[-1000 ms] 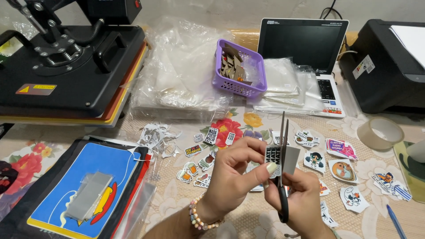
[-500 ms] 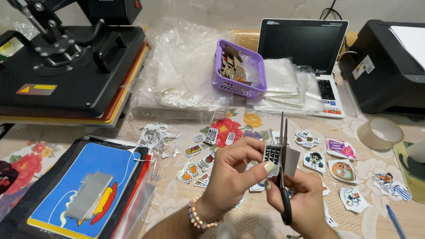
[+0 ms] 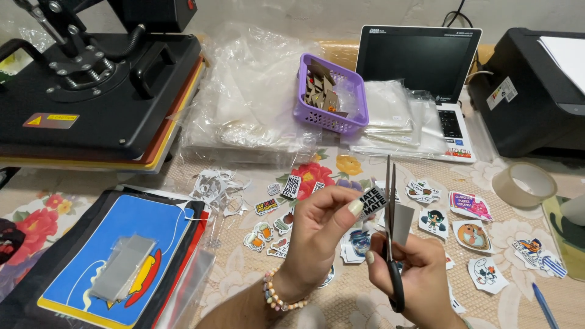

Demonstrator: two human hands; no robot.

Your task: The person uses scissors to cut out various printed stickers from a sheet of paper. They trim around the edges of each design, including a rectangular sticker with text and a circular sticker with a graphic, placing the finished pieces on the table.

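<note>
Your left hand [image 3: 317, 225] pinches a small sticker sheet [image 3: 373, 202] above the table while your right hand [image 3: 411, 274] grips the scissors [image 3: 390, 231], blades nearly closed on its edge. Many cut stickers [image 3: 469, 234] already lie scattered; this one looks only partly trimmed.

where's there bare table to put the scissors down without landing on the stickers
Bare floral cloth shows between the blue-fronted folder and the left hand, below the cut stickers. Another bare strip lies at the near right, between the right hand and the blue pen. The middle is crowded with stickers; the back holds plastic sleeves, the purple basket and the laptop.
</note>
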